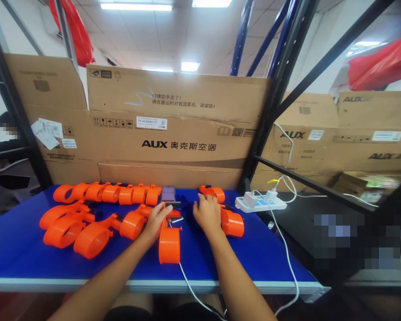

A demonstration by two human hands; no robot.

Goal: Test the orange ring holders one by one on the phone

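Observation:
My left hand point(157, 222) is closed on an orange ring-shaped part point(169, 246), its thumb lying along a dark piece at the part's far end. The ring hangs toward me over the blue table. Just beyond the thumb stands a phone-like device point(168, 194) with a lit screen. My right hand point(207, 214) is over the table, fingers partly spread and pointing away, with nothing visible in them. Its fingertips are close to an orange ring point(218, 194) behind it; whether they touch I cannot tell. Another orange ring point(233, 223) lies beside its wrist.
Several orange rings point(94, 240) lie on the left of the blue table point(133, 268), more in a back row point(111, 194). A white power strip point(260, 203) with plugs and a white cable point(289, 258) is at the right. Cardboard point(173, 156) walls the back; a black post point(270, 93) rises right.

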